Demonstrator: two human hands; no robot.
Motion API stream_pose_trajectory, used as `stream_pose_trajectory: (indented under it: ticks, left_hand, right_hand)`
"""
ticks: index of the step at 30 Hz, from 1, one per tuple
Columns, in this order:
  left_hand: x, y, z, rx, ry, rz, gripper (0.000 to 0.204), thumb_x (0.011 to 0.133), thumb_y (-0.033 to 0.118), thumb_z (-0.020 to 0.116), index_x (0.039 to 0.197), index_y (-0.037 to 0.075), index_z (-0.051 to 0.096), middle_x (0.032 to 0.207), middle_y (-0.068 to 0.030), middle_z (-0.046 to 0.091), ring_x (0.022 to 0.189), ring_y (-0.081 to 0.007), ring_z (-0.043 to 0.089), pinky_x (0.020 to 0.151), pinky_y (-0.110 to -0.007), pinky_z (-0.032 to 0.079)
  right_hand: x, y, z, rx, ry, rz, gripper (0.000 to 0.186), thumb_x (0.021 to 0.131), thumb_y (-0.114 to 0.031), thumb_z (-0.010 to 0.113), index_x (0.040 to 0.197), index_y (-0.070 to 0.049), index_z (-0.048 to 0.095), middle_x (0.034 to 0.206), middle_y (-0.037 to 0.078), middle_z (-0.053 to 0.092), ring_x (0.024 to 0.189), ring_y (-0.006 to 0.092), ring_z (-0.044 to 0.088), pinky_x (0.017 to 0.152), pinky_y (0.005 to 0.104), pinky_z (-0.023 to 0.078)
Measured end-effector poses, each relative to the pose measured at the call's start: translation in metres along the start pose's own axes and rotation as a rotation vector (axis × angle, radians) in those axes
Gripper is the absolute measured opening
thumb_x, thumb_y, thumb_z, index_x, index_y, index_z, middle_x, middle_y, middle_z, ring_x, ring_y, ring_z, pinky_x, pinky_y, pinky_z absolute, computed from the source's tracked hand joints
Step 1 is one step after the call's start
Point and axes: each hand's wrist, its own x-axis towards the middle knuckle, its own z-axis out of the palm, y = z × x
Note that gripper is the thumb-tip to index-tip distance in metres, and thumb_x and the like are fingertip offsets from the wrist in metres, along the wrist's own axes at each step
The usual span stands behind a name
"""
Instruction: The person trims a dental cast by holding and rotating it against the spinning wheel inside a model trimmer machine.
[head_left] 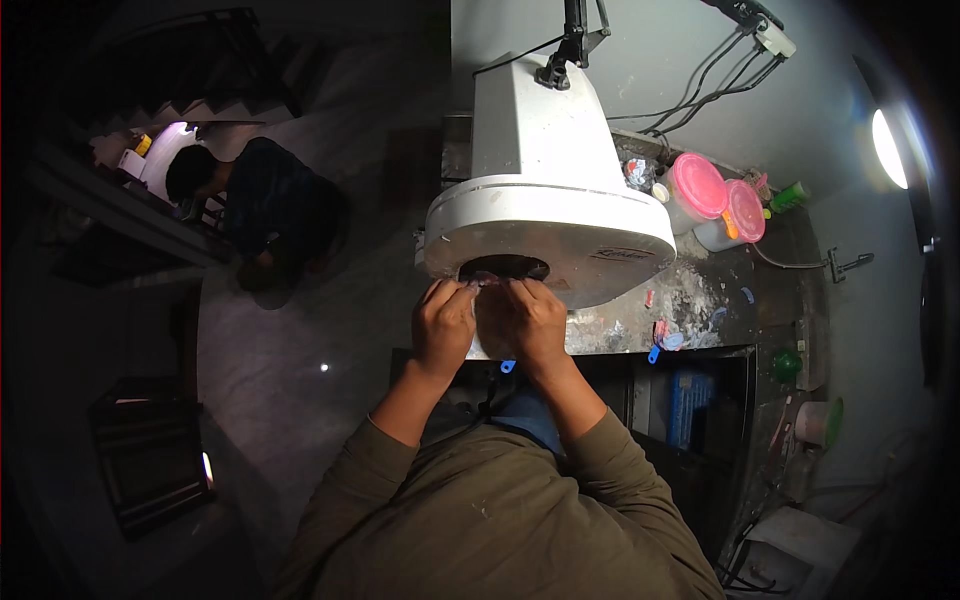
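Our fingers (463, 289) are drawn together at the tips, left hand (443, 325) and right hand (537, 322) side by side, and they seem to pinch a small dark-red piece (487, 278) between them, though shadow and our own knuckles hide most of it. That piece sits at the mouth of a dark oval opening (510, 266) in the white bench machine (545, 130), whose rounded housing bulges over the table (700, 300) and blocks our view of what lies behind. Clamped on top is a black jointed bracket (572, 50).

To the right of the housing we see two tubs with pink lids (699, 186), one with an orange piece (730, 224) against it, and a green bottle (790, 196) lying beyond. White dust and red and blue scraps (672, 341) litter the table near its front edge. Below it stands a blue crate (687, 412). Black cables (700, 95) run from a white plug block (775, 40) on the wall.

Dark printing (625, 254) marks the housing's lower right front. Well off to our left, another person (285, 205) bends low over the dim floor (330, 330).
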Motion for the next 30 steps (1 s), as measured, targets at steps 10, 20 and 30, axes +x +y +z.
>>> stream_pose_trajectory:
  ticks: [10, 20, 30]
  left_hand:
    - [0.0024, 0.0029, 0.0031, 0.014, 0.034, 0.003, 0.008, 0.083, -0.009, 0.074, 0.086, -0.002, 0.074, 0.079, -0.0139, 0.067, 0.073, -0.033, 0.066, 0.065, -0.042, 0.054]
    - [0.0026, 0.0032, 0.0017, -0.004, 0.025, 0.001, 0.008, 0.084, -0.007, 0.074, 0.09, -0.001, 0.076, 0.081, -0.0137, 0.069, 0.074, -0.033, 0.067, 0.067, -0.042, 0.055]
    - [-0.0063, 0.0027, -0.0039, 0.035, 0.029, -0.024, 0.008, 0.085, -0.006, 0.072, 0.092, -0.002, 0.074, 0.089, -0.0143, 0.073, 0.08, -0.0331, 0.068, 0.072, -0.042, 0.057]
  right_hand:
    - [0.0003, -0.0032, 0.0047, -0.024, 0.007, 0.016, 0.017, 0.08, -0.008, 0.072, 0.096, -0.005, 0.066, 0.082, 0.013, 0.061, 0.076, 0.0344, 0.065, 0.064, 0.0458, 0.053]
    - [-0.003, 0.004, 0.0095, -0.03, 0.04, -0.011, 0.02, 0.08, -0.008, 0.072, 0.099, -0.003, 0.068, 0.084, 0.013, 0.063, 0.078, 0.0342, 0.066, 0.066, 0.0444, 0.054]
    - [-0.0033, -0.0009, 0.005, -0.027, 0.052, 0.022, 0.019, 0.081, -0.004, 0.076, 0.1, -0.004, 0.073, 0.083, 0.012, 0.068, 0.074, 0.0322, 0.068, 0.066, 0.0412, 0.055]
